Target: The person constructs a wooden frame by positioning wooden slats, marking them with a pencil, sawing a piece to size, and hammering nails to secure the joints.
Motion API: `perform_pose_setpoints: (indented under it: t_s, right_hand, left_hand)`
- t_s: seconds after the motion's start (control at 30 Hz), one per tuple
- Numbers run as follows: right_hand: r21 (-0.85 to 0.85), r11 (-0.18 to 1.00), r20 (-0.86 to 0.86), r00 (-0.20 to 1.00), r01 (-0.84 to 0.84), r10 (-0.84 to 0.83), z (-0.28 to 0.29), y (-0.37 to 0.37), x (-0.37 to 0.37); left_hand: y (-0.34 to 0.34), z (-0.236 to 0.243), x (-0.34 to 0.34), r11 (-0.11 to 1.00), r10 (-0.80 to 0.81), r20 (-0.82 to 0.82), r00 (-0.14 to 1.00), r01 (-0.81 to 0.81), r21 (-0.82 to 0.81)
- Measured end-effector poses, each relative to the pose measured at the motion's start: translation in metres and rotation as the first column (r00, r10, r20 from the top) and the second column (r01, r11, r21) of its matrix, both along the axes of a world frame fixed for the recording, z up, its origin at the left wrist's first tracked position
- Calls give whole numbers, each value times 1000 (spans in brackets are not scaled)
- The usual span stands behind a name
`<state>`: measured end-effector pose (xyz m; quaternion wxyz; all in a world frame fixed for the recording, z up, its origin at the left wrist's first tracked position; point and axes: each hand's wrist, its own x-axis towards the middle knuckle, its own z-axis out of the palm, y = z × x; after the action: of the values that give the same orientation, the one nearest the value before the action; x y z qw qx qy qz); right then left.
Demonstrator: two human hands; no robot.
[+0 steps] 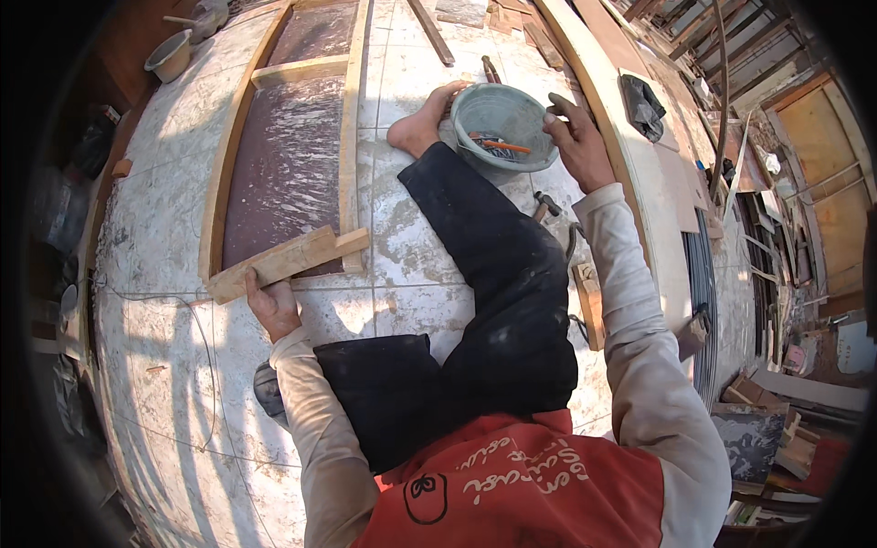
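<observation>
A short wooden board (279, 263) lies slantwise over the near end of a wooden frame (351, 137) that has a dark brown panel. My left hand (274, 309) grips this board by its near edge, thumb against its face. My right hand (581, 142) is at the right rim of a grey-green plastic bucket (498, 105), with thumb and fingers pinched together. Whatever may be between those fingertips is too small to make out. Inside the bucket lie an orange stick-like thing (505, 146) and small dark pieces that look like nails.
A hammer (546, 205) lies on the tiled floor just below the bucket. My bare foot (425, 123) rests left of the bucket. A long timber beam (598, 100) runs along the right. Beyond it are a black plastic bag (642, 108) and stacked wood scraps. A pail (170, 57) stands far left.
</observation>
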<state>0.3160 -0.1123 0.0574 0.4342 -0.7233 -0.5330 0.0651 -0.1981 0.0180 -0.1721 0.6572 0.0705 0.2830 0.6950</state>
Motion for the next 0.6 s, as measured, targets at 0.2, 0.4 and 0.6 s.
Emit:
perform_pose_setpoints:
  t_s: [0.2, 0.4, 0.6]
  right_hand:
    - [-32, 992, -155, 980, 122, -125, -50, -206, -35]
    - [-114, 817, 82, 825, 565, -559, -112, -403, -14]
    - [-8, 559, 208, 548, 829, -810, -51, -512, 105]
  left_hand:
    - [-17, 5, 46, 959, 114, -903, 415, 191, 209]
    - [-12, -14, 88, 987, -145, -111, 983, 152, 60]
    - [-43, 9, 103, 965, -259, -272, 927, 237, -108]
